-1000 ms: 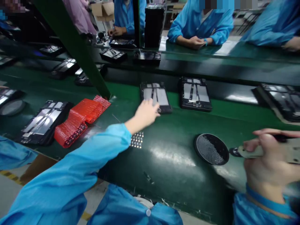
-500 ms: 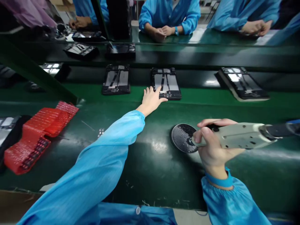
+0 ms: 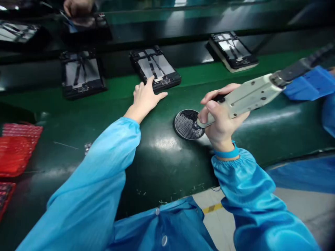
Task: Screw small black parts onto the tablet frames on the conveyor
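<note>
My left hand (image 3: 145,99) lies open, fingers spread, with its fingertips against the near edge of a black tablet housing (image 3: 154,66) on the green belt. The housing shows grey panels and dark strips. My right hand (image 3: 221,122) is shut around a cream electric screwdriver (image 3: 251,94), whose cord or rear section runs up to the right. The screwdriver's tip sits over a round black perforated screw tray (image 3: 186,124), and my fingers hide the tip itself.
Further black housings (image 3: 81,71) (image 3: 232,50) lie on the belt (image 3: 199,78), and red mesh packing (image 3: 15,150) lies at the left. A co-worker's hand (image 3: 77,6) shows at the top, and a blue sleeve (image 3: 311,83) at the right. A grey floor lies below the belt's near edge.
The view has tilted downward and rotated, so the scene sits differently. My right hand has turned the screwdriver, its rear end now rising to the right. My left hand stays at the housing's edge.
</note>
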`<state>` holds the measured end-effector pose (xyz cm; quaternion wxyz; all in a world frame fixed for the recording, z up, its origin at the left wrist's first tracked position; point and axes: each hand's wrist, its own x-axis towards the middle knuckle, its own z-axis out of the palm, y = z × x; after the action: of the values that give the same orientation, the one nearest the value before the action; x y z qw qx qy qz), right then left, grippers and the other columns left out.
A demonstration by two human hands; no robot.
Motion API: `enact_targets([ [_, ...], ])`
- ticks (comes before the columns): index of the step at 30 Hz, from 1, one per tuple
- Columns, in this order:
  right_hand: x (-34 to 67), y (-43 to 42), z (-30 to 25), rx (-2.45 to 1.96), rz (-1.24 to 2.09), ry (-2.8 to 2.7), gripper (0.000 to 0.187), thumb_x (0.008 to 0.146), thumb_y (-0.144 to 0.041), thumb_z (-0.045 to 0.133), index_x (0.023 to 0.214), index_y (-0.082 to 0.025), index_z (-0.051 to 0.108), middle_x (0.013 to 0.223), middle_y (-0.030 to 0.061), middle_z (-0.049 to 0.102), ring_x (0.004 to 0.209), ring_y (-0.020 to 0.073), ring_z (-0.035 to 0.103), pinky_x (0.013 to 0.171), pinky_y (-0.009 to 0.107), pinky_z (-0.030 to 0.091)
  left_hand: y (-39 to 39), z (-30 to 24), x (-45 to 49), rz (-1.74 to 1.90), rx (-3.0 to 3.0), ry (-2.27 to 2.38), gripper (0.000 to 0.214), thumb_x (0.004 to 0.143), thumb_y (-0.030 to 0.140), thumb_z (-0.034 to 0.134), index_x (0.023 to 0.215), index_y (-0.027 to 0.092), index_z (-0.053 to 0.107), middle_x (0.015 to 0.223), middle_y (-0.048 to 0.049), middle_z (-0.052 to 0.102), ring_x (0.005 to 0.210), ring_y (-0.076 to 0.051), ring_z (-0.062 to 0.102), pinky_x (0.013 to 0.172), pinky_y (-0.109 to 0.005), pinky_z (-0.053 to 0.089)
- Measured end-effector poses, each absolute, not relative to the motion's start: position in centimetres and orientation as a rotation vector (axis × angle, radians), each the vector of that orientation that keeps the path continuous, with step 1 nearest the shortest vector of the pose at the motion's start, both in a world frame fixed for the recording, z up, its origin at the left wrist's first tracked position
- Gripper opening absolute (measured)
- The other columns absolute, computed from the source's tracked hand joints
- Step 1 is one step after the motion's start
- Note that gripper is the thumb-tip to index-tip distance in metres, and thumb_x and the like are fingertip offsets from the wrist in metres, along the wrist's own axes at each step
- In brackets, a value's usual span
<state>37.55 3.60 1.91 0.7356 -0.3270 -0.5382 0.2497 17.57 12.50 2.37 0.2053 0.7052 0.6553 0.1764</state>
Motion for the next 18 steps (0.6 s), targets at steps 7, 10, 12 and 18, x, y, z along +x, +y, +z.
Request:
enact_targets([
  [7, 37.0, 3.7, 1.6, -0.692, 0.548, -1.219, 0.041, 0.089, -0.055, 0.083, 0.103, -0.027, 0.056, 0.082, -0.0038, 0.068, 0.034, 0.0058, 0.036, 0.027, 0.025, 0.029, 14.6, 1.6, 15.7, 0.662, 1.928, 1.797, 0.074, 0.098, 0.06, 0.058, 0.159, 0.022, 0.041, 0.16, -0.01, 0.049, 0.147, -0.04, 0.039, 0.129, -0.058, 0.024],
  [10, 36.8, 3.5, 1.8, -0.66, 0.546, -1.216, 0.039, 0.092, -0.054, 0.081, 0.105, -0.026, 0.056, 0.084, -0.0033, 0.066, 0.035, 0.0053, 0.037, 0.028, 0.024, 0.03, 12.2, 3.8, 12.2, 0.671, 2.013, 1.732, 0.066, 0.097, 0.062, 0.061, 0.151, 0.026, 0.05, 0.151, -0.0075, 0.058, 0.141, -0.04, 0.046, 0.13, -0.059, 0.028],
  [12, 36.8, 3.5, 1.9, -0.649, 0.531, -1.208, 0.038, 0.093, -0.053, 0.08, 0.105, -0.026, 0.056, 0.084, -0.0033, 0.065, 0.036, 0.0048, 0.038, 0.029, 0.023, 0.029, 8.6, 5.4, 10.0, 0.586, 2.041, 1.746, 0.061, 0.096, 0.063, 0.063, 0.148, 0.033, 0.055, 0.145, -0.0051, 0.062, 0.133, -0.041, 0.053, 0.124, -0.063, 0.037],
  [18, 36.9, 4.4, 1.5, -0.591, 0.498, -1.192, 0.033, 0.091, -0.049, 0.083, 0.102, -0.026, 0.062, 0.083, -0.0048, 0.066, 0.036, 0.0027, 0.037, 0.028, 0.02, 0.026, -5.8, 5.5, 6.7, 0.527, 2.11, 1.766, 0.056, 0.098, 0.054, 0.061, 0.15, 0.033, 0.058, 0.134, -0.0105, 0.06, 0.13, -0.039, 0.06, 0.109, -0.064, 0.055],
])
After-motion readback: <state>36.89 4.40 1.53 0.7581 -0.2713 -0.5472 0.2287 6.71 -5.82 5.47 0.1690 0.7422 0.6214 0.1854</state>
